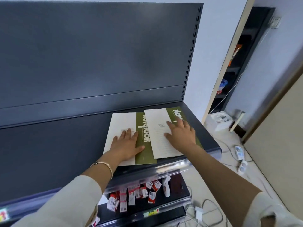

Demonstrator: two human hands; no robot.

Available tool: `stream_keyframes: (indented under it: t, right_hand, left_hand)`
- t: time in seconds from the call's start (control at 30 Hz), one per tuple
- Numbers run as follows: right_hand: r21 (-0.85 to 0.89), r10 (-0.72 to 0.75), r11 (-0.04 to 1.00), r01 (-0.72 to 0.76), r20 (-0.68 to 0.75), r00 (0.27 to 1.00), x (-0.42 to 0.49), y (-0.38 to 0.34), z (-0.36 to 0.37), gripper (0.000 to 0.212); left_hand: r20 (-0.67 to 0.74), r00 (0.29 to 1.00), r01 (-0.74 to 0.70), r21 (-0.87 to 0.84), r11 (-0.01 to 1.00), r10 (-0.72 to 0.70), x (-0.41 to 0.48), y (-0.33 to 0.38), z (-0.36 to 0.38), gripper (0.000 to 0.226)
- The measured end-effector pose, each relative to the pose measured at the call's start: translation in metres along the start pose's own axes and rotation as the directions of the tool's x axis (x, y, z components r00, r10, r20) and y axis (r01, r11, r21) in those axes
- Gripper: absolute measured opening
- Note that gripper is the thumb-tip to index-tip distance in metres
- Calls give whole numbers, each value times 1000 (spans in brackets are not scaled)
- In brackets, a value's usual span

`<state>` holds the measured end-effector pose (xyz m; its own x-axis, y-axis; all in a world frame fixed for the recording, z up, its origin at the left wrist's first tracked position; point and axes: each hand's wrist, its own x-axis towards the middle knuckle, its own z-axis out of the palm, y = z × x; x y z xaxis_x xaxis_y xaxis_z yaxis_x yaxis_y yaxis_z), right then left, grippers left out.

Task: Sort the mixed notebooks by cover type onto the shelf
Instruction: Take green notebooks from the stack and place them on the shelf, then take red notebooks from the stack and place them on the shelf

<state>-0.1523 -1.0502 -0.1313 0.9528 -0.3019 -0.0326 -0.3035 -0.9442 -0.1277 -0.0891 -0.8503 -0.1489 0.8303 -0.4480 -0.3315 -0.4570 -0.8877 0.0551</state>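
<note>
1. Pale sleeves fill the lower frame, arms reaching onto the shelf.
2. Left hand lies flat on the left notebook, and right hand flat on the right notebook; both hands released, grasping nothing.
3. Matching green-white covers lie right of centre, edges meeting.
4. Step looks like squaring the pair; next needs another notebook, none visible.

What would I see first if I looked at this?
A left notebook and a right notebook, both green and white, lie side by side on the dark shelf. The left hand rests flat on one, the right hand on the other. Below, red and white boxes lie jumbled.
</note>
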Motion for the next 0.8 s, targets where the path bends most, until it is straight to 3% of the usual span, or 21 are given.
stream_keyframes:
  t: [0.07, 0.17, 0.37, 0.67, 0.8]
  right_hand:
    - [-20, -121, 992, 125, 136, 983, -2, -12, 7, 57]
    - [-24, -132, 989, 143, 269, 954, 2, -4, 15, 57]
    - [2, -117, 993, 121, 278, 954, 10, 34, 9, 55]
    - [49, -107, 994, 98, 253, 962, 2, 34, 7, 55]
    - [-18, -109, 994, 112, 140, 984, 4, 11, -8, 53]
  left_hand:
    - [10, 1000, -11, 8, 1000, 11, 0, 2, -1, 68]
    - [5, 1000, -26, 11, 1000, 26, -1, 4, -1, 61]
    - [0, 1000, 9, -18, 1000, -9, -2, 18, -1, 59]
    - [-46, 999, 11, 4, 1000, -10, -11, 34, 3, 58]
    - [-73, 997, 10, 40, 999, -7, -19, 19, -13, 54]
